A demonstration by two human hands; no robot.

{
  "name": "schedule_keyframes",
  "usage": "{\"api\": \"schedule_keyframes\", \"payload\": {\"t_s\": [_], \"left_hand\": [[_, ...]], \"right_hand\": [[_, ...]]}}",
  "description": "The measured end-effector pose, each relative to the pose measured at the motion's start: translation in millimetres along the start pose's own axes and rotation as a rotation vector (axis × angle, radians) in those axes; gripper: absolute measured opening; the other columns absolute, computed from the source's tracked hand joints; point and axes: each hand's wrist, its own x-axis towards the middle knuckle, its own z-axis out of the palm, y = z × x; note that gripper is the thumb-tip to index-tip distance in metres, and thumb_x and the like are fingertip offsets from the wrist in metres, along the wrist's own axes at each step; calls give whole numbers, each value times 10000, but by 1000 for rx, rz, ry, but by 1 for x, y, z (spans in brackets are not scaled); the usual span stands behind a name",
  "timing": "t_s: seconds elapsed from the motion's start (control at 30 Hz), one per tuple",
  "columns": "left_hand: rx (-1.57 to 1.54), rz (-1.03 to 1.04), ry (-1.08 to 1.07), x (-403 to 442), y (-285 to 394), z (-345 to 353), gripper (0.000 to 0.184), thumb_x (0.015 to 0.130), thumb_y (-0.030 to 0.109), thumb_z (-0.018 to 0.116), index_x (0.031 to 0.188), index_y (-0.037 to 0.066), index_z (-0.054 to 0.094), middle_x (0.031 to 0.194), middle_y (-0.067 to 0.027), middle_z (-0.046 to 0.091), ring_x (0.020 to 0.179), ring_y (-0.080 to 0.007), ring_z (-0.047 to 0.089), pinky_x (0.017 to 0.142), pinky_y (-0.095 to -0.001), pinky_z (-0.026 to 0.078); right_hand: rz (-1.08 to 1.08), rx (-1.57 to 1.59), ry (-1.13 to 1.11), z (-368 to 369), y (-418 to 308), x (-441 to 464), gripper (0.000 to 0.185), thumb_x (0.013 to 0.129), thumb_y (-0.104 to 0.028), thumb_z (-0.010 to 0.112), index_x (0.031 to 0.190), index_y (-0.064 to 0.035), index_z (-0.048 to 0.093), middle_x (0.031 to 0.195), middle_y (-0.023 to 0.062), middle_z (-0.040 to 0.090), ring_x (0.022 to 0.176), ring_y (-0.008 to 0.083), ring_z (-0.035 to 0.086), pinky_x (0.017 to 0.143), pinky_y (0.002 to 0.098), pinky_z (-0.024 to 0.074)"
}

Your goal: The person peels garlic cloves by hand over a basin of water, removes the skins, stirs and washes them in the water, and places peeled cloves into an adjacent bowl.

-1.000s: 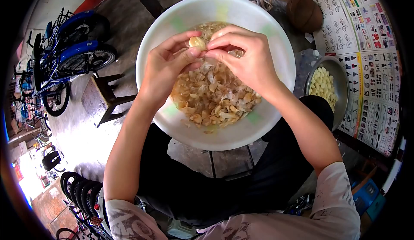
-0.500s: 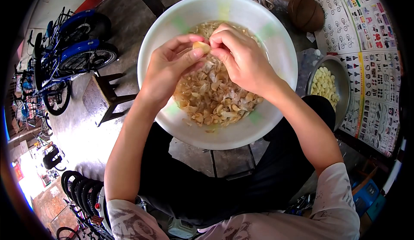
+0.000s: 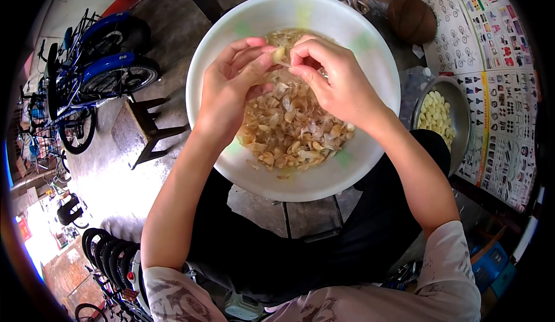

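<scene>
My left hand (image 3: 234, 79) pinches a pale garlic clove (image 3: 278, 54) between thumb and fingertips, above a large white basin (image 3: 211, 39). Close beside it my right hand (image 3: 335, 79) has thumb and forefinger pressed together on a thin strip of garlic skin (image 3: 283, 63) at the clove's edge. Under both hands the basin holds water with a heap of brownish garlic skins and cloves (image 3: 295, 131). To the right, a metal bowl (image 3: 461, 114) contains many peeled white garlic cloves (image 3: 435, 114).
A small wooden stool (image 3: 139, 131) stands left of the basin, with blue bicycles (image 3: 110, 67) beyond it. A brown ball (image 3: 411, 19) lies at the upper right. Printed sheets (image 3: 497, 108) cover the surface on the right. Stacked tyres (image 3: 115, 255) are at lower left.
My right hand has drawn slightly away to the right, pulling a strip of skin from the clove. The clove has turned in my left fingertips and now shows more of its pale flesh.
</scene>
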Motion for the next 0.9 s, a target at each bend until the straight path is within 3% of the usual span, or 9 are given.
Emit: {"api": "schedule_keyframes", "payload": {"t_s": [0.07, 0.13, 0.27, 0.33, 0.43, 0.63, 0.73, 0.8, 0.9], "left_hand": [[-34, -20, -5, -2, 4, 2, 259, 937, 103, 653, 1172, 12, 593, 1146, -90, 596, 954, -142, 646, 775, -273, 554], [187, 49, -173, -2, 5, 0, 269, 945, 97, 632, 1195, 6, 594, 1191, -106, 571, 935, -144, 642, 799, -272, 547], [384, 139, -267, -1, 1, -9, 265, 941, 82, 630, 1185, -19, 601, 1182, -84, 585, 895, -143, 639, 769, -262, 532], [372, 31, -273, -3, 6, -10, 270, 983, 178, 586, 1198, 13, 596, 1228, -46, 581, 1068, -120, 592, 813, -275, 494], [81, -42, -116, -4, 5, -5, 251, 968, 180, 607, 1154, 13, 626, 1161, -22, 617, 914, -94, 576, 755, -236, 456], [-251, -107, -85, 0, -2, -5, 238, 990, 179, 569, 1184, 48, 611, 1142, -13, 616, 939, -82, 539, 747, -220, 428], [-235, -93, -46, 0, -3, -6, 261, 992, 180, 579, 1209, 37, 608, 1125, -25, 620, 890, -64, 540, 710, -195, 419], [-137, -95, -41, 1, -6, -9, 278, 995, 186, 579, 1226, 33, 602, 1122, -33, 621, 892, -64, 558, 723, -192, 445], [-66, -133, -27, -3, -1, -1, 307, 1002, 202, 570, 1253, 27, 591, 1113, -45, 622, 913, -76, 594, 773, -196, 498]], "right_hand": [[-41, -49, 5, -2, -1, 0, 94, 887, 9, 608, 910, 0, 517, 852, 116, 573, 747, 299, 579, 683, 387, 459], [-82, -96, 8, -3, 0, 0, 96, 888, 17, 600, 916, -1, 510, 869, 117, 570, 752, 307, 579, 687, 394, 458], [-110, -120, 36, -4, -1, -1, 101, 888, 23, 592, 925, -5, 502, 896, 120, 562, 760, 318, 580, 678, 408, 452], [-100, -116, 26, -2, -2, -2, 102, 887, 24, 592, 927, -5, 503, 898, 121, 562, 764, 317, 582, 677, 408, 452], [-129, -105, 39, 0, -3, -3, 104, 883, 29, 594, 925, -6, 505, 888, 118, 564, 748, 318, 579, 665, 399, 454], [20, 71, -25, -9, -4, -2, 119, 846, 23, 649, 882, 10, 536, 809, 99, 599, 705, 242, 604, 659, 343, 476], [92, 153, -25, -18, 0, -1, 108, 833, 35, 658, 908, 19, 581, 819, 101, 629, 719, 215, 631, 682, 312, 498], [20, -120, -24, -27, 7, 0, 116, 836, 48, 647, 944, 17, 615, 843, 99, 649, 738, 205, 654, 707, 300, 519], [16, -88, 38, -21, 4, 1, 281, 817, -19, 709, 1085, -24, 627, 942, 67, 674, 811, 185, 672, 729, 301, 542]]}}
